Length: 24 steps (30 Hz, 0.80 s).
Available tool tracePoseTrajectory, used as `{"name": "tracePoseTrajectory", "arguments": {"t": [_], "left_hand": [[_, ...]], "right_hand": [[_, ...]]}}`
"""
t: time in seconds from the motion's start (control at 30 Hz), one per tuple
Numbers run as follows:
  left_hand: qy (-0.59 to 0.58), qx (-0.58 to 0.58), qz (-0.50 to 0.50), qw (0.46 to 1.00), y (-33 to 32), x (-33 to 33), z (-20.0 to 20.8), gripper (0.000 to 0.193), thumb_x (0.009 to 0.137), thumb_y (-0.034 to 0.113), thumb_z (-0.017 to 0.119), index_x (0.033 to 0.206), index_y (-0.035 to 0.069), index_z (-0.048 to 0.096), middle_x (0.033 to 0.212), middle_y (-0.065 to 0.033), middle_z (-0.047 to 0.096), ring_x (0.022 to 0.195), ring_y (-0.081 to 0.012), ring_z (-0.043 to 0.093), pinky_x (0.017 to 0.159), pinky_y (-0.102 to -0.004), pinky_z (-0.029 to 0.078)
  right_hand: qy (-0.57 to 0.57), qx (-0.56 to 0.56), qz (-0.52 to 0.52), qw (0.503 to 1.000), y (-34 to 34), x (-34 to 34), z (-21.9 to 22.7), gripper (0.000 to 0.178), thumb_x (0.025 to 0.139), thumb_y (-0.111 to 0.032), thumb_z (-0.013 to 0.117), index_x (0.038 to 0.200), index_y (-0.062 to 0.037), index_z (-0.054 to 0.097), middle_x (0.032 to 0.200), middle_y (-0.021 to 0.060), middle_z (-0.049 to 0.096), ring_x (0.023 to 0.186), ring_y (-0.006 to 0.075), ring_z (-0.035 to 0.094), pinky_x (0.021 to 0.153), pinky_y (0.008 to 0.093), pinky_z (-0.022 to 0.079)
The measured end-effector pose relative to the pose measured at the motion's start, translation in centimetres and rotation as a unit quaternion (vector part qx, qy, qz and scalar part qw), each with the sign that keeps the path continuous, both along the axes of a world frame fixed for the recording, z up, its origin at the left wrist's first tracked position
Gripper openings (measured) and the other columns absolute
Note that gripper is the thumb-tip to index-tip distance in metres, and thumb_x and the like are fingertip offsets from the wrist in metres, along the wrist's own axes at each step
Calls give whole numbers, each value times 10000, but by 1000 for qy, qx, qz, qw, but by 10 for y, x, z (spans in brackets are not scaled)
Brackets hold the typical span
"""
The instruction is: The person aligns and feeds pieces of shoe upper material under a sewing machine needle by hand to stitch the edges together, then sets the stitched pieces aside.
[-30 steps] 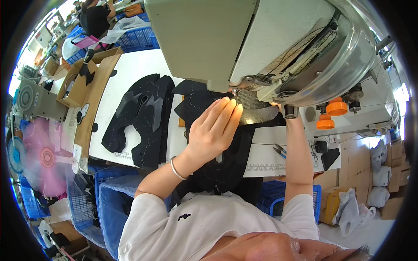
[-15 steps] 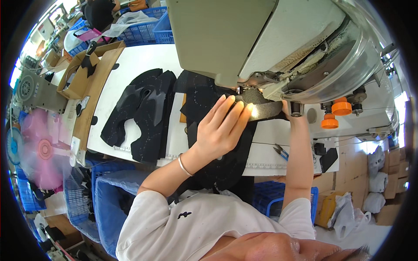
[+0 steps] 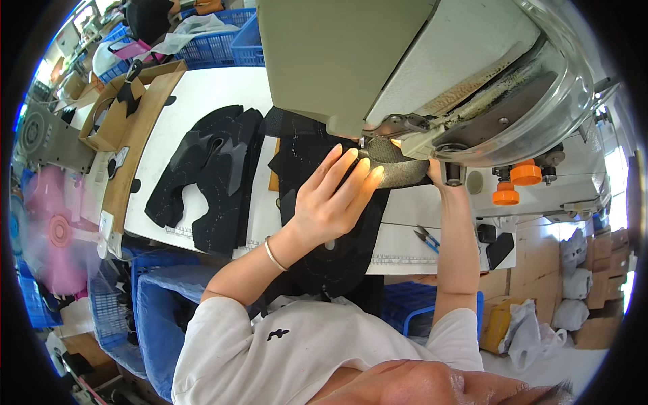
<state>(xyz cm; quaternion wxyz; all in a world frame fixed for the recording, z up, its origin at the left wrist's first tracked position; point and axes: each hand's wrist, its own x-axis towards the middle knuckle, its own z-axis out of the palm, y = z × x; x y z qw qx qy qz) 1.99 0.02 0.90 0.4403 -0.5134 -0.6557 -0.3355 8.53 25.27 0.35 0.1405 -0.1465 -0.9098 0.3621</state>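
Spread over a black fabric piece (image 3: 337, 250), my left hand (image 3: 327, 202) lies with its fingers stretched out and slightly apart. Its fingertips rest by a curved grey-black textured strip (image 3: 405, 173) under the head of a sewing machine (image 3: 337, 61). A lamp lights that spot. At the strip's right end is my right hand (image 3: 440, 174), its fingers mostly hidden by the fabric and a machine part. The needle area is partly covered by the machine head. To the left lies a stack of black cut pieces (image 3: 226, 169) with pale stitched or marked lines.
Blue-handled snips (image 3: 426, 238) lie right of the fabric on the white table (image 3: 155, 202). Orange knobs (image 3: 525, 173) jut from the machine. A blue lined bin (image 3: 162, 317) stands below the table's left front. A pink fan (image 3: 59, 231) is at far left.
The whole view has shifted slightly. My left fingertips have drawn back a little toward me along the strip, and its fingers look more spread. My right hand stays at the strip's end.
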Motion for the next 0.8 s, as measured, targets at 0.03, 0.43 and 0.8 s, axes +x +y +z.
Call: {"name": "tracePoseTrajectory", "arguments": {"t": [0.03,0.43,0.8], "left_hand": [[-1,1,0,1000,1,-1,0,303,657,63,687,950,11,741,947,-118,657,960,-305,663,931,-454,567],[-23,-18,-12,1000,3,-1,-1,317,662,40,694,976,15,729,974,-105,648,941,-253,649,939,-415,553],[51,-68,9,996,-8,-9,9,310,686,95,677,983,19,727,976,-127,605,984,-291,628,952,-384,537]], "right_hand": [[17,-18,3,1000,0,0,0,359,852,-139,734,1168,-1,635,1226,106,635,1112,196,570,990,354,442],[100,-183,-6,978,19,-4,-42,443,864,-122,698,1264,-1,550,1257,98,596,1129,206,565,992,337,442],[222,-187,-43,956,-53,14,-24,248,906,-68,673,1131,35,682,1091,62,683,962,104,613,845,255,479]]}}
